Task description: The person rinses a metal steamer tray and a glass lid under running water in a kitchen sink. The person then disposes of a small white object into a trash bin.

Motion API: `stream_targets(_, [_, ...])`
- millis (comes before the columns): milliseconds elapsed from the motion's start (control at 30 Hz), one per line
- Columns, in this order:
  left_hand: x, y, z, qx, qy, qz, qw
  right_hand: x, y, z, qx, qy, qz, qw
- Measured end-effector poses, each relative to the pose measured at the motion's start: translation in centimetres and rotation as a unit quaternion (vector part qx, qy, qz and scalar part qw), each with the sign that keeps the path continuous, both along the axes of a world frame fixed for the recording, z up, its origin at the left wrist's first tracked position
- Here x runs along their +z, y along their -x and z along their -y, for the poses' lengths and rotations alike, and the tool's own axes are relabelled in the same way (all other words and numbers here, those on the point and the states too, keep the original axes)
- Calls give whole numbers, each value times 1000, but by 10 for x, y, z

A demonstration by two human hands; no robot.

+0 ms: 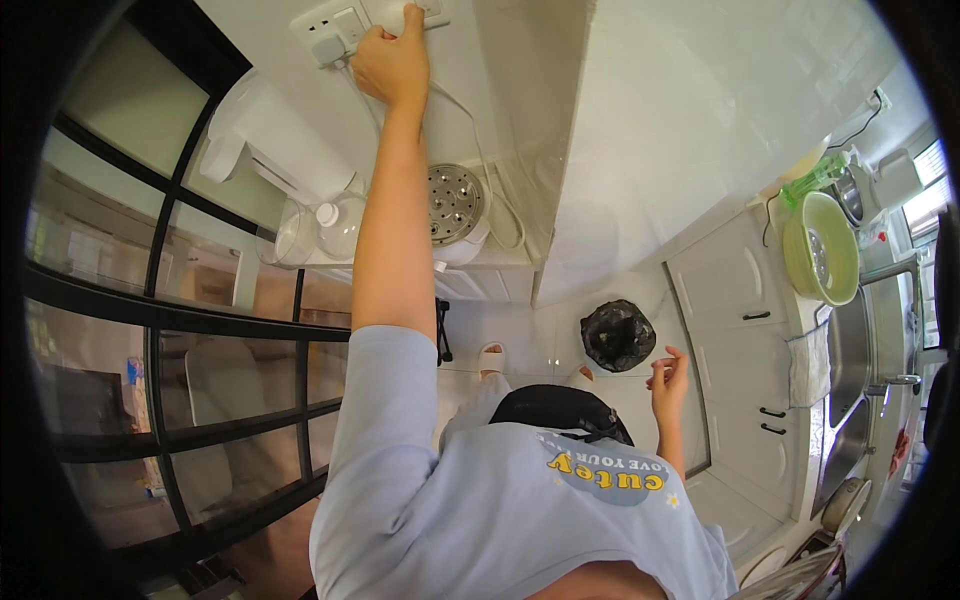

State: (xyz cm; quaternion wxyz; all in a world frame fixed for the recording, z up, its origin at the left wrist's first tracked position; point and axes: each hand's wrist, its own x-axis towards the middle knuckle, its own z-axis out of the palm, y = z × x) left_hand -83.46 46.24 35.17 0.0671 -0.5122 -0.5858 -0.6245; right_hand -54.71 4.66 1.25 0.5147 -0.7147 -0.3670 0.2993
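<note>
My left hand (394, 60) reaches up to the white wall sockets (322, 26), index finger stretched and other fingers curled. Something white, possibly a plug, shows by its fingertips; whether it is gripped is unclear. A white plug (328, 51) sits in the socket beside the hand. Below, on a narrow counter, stands an electric steamer with a perforated metal tray (454, 202), a white cord (469, 116) running near it. My right hand (667, 375) hangs empty with loosely bent fingers, beside a bin lined with a black bag (619, 336) on the floor.
Left of my raised arm are a white countertop appliance (277, 142), a clear jug with a white cap (337, 225) and a black-framed glass partition (169, 187). A white panel (675, 135) juts out ahead. At right, a green basin (821, 251) stands near the sink (847, 360).
</note>
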Motion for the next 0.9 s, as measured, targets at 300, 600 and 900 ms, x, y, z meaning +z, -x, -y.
stream_targets(300, [-10,0,3,5,24,-34,999,-4,-16,-7,-17,33,-8,999])
stream_targets(600, [-41,32,2,-297,47,-62,952,210,143,-156,395,-279,268,833])
stream_targets(900, [-36,35,11,-323,29,-46,945,364,251,-378,-1,-335,372,866])
